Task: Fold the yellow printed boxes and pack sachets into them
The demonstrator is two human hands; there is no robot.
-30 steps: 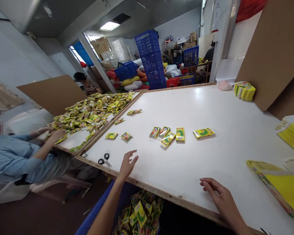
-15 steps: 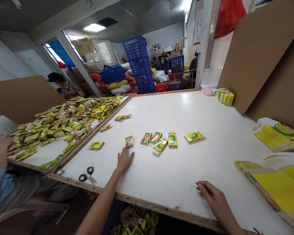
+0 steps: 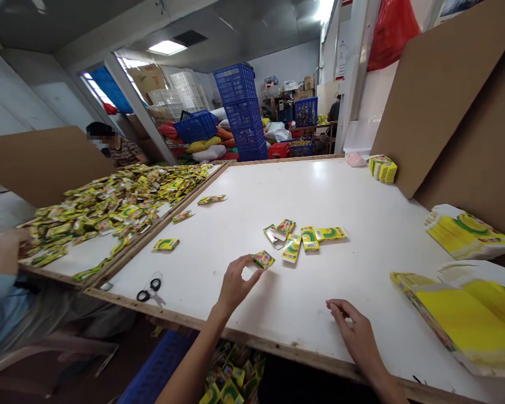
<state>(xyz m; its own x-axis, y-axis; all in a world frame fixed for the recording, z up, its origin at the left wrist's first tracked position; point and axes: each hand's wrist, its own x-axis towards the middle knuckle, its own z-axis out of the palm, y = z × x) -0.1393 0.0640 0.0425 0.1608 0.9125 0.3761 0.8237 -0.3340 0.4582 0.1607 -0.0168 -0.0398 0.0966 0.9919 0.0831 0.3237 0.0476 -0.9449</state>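
Note:
My left hand [image 3: 238,283] pinches a small yellow-green printed box [image 3: 263,258] between thumb and fingers, close over the white tabletop. Just beyond it lies a loose cluster of similar small boxes: a yellow one [image 3: 292,248] nearest, another [image 3: 309,238] beside it, and one on its side [image 3: 330,233] at the right end. Resting low on the table to the right is my right hand [image 3: 353,328], its fingers curled together with nothing visible in them. Black-handled scissors [image 3: 150,290] lie to the left, near the front edge, below a single box [image 3: 165,244].
Stacks of flat yellow cartons [image 3: 467,314] stand along the right side. Left of a wooden divider [image 3: 160,224] is a large heap of small boxes [image 3: 122,202], where another person's hand [image 3: 19,244] reaches in. Beneath the front edge sits a blue crate [image 3: 155,370] of boxes.
My left hand has moved right with a box in its grip. The boxes in the middle have shifted right and closer together. My right hand has stayed nearly in place.

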